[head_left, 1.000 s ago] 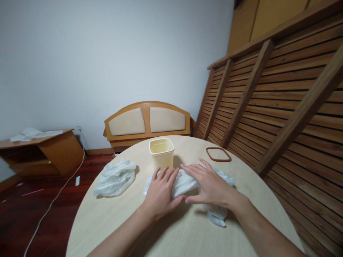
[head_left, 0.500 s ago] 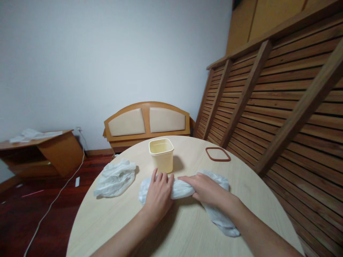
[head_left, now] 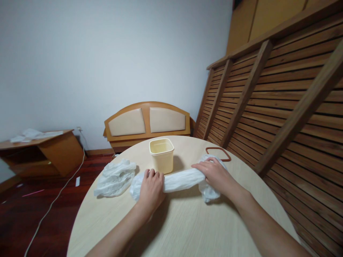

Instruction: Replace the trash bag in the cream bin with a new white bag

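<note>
A white plastic bag (head_left: 183,180) is stretched lengthwise between my two hands, gathered into a narrow band. My left hand (head_left: 152,187) is closed around its left part, just in front of a pale yellow square bin (head_left: 163,160). Gripping the right part is my right hand (head_left: 214,175), with the bag's loose end hanging below and bunching behind it. A second crumpled white plastic bag (head_left: 116,178) lies on the table to the left. Beyond my right hand rests a reddish-brown rounded square ring (head_left: 227,157), partly covered by the bag.
Everything stands on a round light wood table (head_left: 187,228). Behind it is a padded headboard (head_left: 147,121). Slatted wooden boards (head_left: 268,107) lean along the right side. A low cabinet (head_left: 59,153) and a white cable (head_left: 57,200) are at the left.
My hands have moved apart, the left going left and the right going right and slightly up. The bag between them is longer and straighter, and its right end has pulled in.
</note>
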Tool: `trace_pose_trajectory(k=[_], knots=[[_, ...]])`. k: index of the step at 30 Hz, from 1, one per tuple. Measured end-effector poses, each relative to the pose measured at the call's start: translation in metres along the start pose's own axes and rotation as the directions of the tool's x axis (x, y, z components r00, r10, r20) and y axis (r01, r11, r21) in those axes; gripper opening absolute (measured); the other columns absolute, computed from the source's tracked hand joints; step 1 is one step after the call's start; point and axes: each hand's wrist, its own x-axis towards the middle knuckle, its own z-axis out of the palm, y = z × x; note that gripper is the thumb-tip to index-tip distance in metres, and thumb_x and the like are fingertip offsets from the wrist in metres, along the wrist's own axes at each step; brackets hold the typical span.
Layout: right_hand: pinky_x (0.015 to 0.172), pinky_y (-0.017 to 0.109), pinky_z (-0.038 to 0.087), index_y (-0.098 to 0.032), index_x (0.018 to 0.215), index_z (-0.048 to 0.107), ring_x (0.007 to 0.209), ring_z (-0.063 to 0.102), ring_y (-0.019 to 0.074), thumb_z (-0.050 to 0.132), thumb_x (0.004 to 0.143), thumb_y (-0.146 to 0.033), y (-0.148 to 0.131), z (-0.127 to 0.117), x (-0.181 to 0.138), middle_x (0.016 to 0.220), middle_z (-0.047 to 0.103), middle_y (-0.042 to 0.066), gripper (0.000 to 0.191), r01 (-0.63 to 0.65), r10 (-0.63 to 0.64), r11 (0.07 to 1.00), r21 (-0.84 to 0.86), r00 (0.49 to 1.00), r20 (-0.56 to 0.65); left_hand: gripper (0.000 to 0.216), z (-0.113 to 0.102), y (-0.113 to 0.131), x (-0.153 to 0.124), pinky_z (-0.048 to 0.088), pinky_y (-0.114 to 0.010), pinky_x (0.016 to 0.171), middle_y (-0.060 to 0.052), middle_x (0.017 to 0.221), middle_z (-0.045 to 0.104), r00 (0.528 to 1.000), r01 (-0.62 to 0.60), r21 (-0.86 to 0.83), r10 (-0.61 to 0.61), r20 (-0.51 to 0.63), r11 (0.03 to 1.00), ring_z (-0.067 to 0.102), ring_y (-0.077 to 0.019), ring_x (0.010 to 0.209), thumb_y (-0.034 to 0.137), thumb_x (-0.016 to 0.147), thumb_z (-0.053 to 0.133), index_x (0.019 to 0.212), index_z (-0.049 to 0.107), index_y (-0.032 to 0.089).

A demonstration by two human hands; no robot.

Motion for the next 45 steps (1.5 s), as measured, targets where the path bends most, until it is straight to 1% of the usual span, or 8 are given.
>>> trace_pose_trajectory(k=[4,12,16,21,25,35,42,45], knots=[[0.097,0.044,0.035,-0.021,0.112,0.070,0.101,0.066,0.0281,0.061,0.073,0.007,0.001,-0.003,0.000,0.102,0.074,0.008,0.049,0.003,-0.003,0.998,-0.055,1.000,-0.011,0.072,-0.006,0.007,-0.002,0.037,-0.055,0.103,-0.018,0.106,0.070,1.000,-0.003,-0.079,0.001,-0.031,0.997,0.058,-0.0385,0.104,0.051,0.067,0.081,0.125,0.061,0.012],[0.103,0.045,0.035,-0.023,0.109,0.072,0.100,0.062,0.0263,0.062,0.077,0.001,-0.004,-0.008,0.003,0.097,0.074,0.007,0.041,0.057,-0.057,0.998,-0.040,0.998,0.002,0.092,0.005,0.013,0.002,0.032,-0.049,0.111,-0.017,0.136,0.061,0.995,-0.097,-0.267,0.086,-0.053,0.959,0.055,-0.0337,0.124,0.042,0.077,0.071,0.155,0.028,0.014],[0.115,0.047,0.026,-0.023,0.106,0.073,0.101,0.064,0.0240,0.060,0.072,0.002,0.001,-0.005,0.002,0.096,0.073,0.005,0.044,0.065,-0.065,0.998,0.015,0.998,0.005,0.080,0.015,0.006,0.006,0.032,-0.049,0.111,-0.016,0.117,0.070,0.998,-0.052,-0.166,0.058,0.032,0.985,0.061,-0.0322,0.113,0.024,0.078,0.067,0.151,0.037,0.010],[0.115,0.046,0.025,-0.020,0.100,0.072,0.100,0.064,0.0234,0.056,0.070,0.004,0.008,-0.001,-0.001,0.096,0.073,0.005,0.041,-0.009,0.008,1.000,0.011,0.997,0.077,0.027,0.013,-0.008,0.010,0.030,-0.052,0.112,-0.012,0.100,0.073,0.997,-0.041,-0.052,0.044,0.061,0.998,0.064,-0.0302,0.106,0.010,0.088,0.052,0.106,0.072,0.016],[0.094,0.036,0.039,-0.018,0.091,0.070,0.098,0.064,0.0240,0.051,0.071,0.006,0.014,-0.001,-0.002,0.097,0.071,0.007,0.036,-0.084,0.092,0.995,-0.060,0.987,0.132,0.029,0.012,-0.019,0.011,0.031,-0.054,0.111,-0.013,0.098,0.073,0.998,-0.014,0.002,0.014,0.063,1.000,0.066,-0.0307,0.102,0.009,0.093,0.046,0.094,0.074,0.016],[0.075,0.030,0.037,-0.018,0.090,0.063,0.094,0.064,0.0231,0.047,0.074,0.006,0.028,0.009,-0.007,0.098,0.071,0.008,0.033,-0.253,0.270,0.961,-0.109,0.946,0.183,0.021,0.016,-0.019,0.010,0.031,-0.053,0.112,-0.012,0.095,0.074,0.996,-0.042,-0.021,0.043,0.075,0.999,0.064,-0.0294,0.103,0.009,0.090,0.049,0.096,0.068,0.016],[0.102,0.048,0.035,-0.015,0.108,0.066,0.118,0.057,0.0337,0.055,0.072,-0.004,0.032,0.020,-0.021,0.122,0.067,0.017,0.040,-0.284,0.309,0.950,-0.133,0.918,0.248,0.035,0.008,-0.012,0.006,0.017,-0.056,0.121,-0.013,0.095,0.072,0.998,-0.055,-0.057,0.057,0.031,0.997,0.062,-0.0327,0.105,0.046,0.079,0.069,0.098,0.067,0.016],[0.116,0.063,0.016,-0.014,0.143,0.049,0.140,0.038,0.0423,0.072,0.065,-0.025,0.022,0.021,-0.020,0.152,0.046,0.022,0.082,-0.255,0.265,0.964,-0.074,0.934,0.241,0.035,0.007,-0.011,0.005,0.014,-0.057,0.122,-0.012,0.094,0.072,0.999,-0.051,-0.037,0.052,0.014,0.998,0.062,-0.0325,0.104,0.046,0.078,0.070,0.098,0.067,0.017]])
